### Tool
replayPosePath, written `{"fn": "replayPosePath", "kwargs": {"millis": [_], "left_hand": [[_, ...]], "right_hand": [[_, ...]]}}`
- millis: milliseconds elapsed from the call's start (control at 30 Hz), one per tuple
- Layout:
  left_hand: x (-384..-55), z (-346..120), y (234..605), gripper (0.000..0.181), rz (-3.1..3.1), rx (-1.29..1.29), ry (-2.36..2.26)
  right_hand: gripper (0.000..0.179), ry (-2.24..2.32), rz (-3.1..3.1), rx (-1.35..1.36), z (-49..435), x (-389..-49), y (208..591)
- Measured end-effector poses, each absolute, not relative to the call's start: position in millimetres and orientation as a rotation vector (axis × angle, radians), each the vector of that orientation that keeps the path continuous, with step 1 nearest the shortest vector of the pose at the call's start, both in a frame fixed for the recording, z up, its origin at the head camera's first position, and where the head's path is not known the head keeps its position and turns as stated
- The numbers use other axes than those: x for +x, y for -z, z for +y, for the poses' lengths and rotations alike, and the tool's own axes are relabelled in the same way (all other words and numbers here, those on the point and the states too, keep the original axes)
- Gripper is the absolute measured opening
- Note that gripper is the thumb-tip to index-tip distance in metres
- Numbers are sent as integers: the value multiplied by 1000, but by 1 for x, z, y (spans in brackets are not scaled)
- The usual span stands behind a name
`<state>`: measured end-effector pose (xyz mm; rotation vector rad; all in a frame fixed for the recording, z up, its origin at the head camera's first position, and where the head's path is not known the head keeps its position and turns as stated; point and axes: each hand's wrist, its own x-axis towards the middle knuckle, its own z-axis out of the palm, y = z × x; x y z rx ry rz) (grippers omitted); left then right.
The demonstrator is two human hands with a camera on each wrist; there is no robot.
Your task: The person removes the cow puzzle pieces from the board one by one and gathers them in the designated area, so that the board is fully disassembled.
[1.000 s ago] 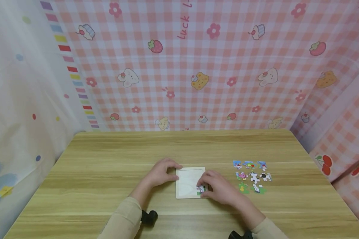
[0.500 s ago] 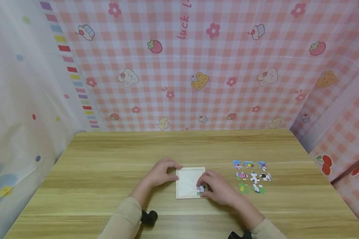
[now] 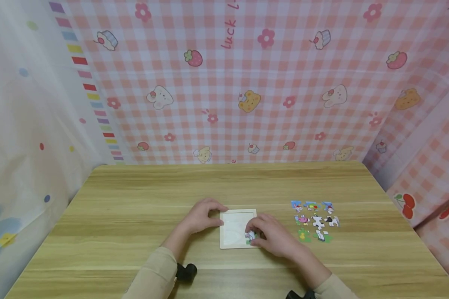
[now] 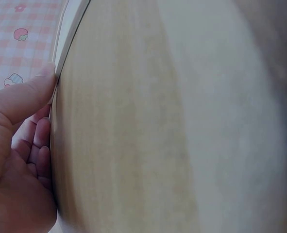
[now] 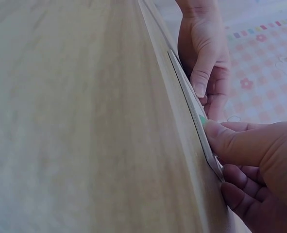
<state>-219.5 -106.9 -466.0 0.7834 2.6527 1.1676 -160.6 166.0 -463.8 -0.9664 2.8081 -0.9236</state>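
Observation:
A square light-wood puzzle tray (image 3: pixel 233 229) lies flat on the table. My left hand (image 3: pixel 202 216) holds its upper left corner, the thumb against the left edge and the index finger at the top. My right hand (image 3: pixel 275 234) bends over the lower right corner. Between its thumb and fingers it pinches a puzzle piece (image 3: pixel 250 236) with green and white print, partly covered by the fingers. The piece lies in that corner of the tray. In the right wrist view, the right thumb (image 5: pixel 230 141) presses near a sliver of green at the tray's edge.
Several loose puzzle pieces (image 3: pixel 318 221) with cow, pig and grass prints lie in rows to the right of the tray. The wooden table (image 3: pixel 134 191) ends at a pink checked curtain (image 3: pixel 217 74). Black wrist devices (image 3: pixel 186 273) sit by the forearms.
Hardly anything differs. The right fingers shift very slightly over the piece in the corner, while the left hand and the tray stay where they were.

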Motion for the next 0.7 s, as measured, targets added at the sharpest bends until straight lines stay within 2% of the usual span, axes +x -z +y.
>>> {"fn": "replayPosePath", "kwargs": {"millis": [700], "left_hand": [[-221, -107, 468, 31, 2653, 799, -1165]], "right_hand": [[23, 1068, 2808, -1030, 166, -160, 466]]}}
